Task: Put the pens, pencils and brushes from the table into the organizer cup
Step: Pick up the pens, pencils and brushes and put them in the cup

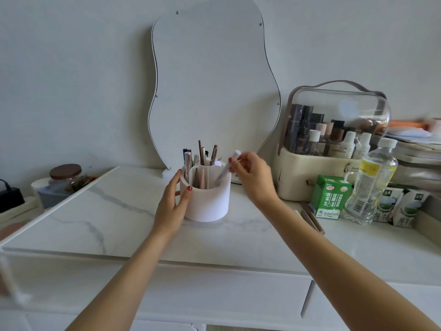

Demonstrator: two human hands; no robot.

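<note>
A white organizer cup (210, 201) stands on the marble table top (114, 225) in front of the mirror. Several pens, pencils and brushes (202, 156) stick up out of its compartments. My left hand (174, 201) grips the cup's left side, thumb on the front wall. My right hand (250, 175) holds a pale lilac pen (226, 169) by its upper part; the pen leans to the right and its lower end is inside the cup's front compartment.
A wavy mirror (210, 80) leans on the wall behind the cup. To the right stand a clear-lidded cosmetics box (334, 144), a green drink carton (330, 199), a water bottle (372, 182) and two small cartons (403, 209). A brown-lidded jar (65, 177) sits left.
</note>
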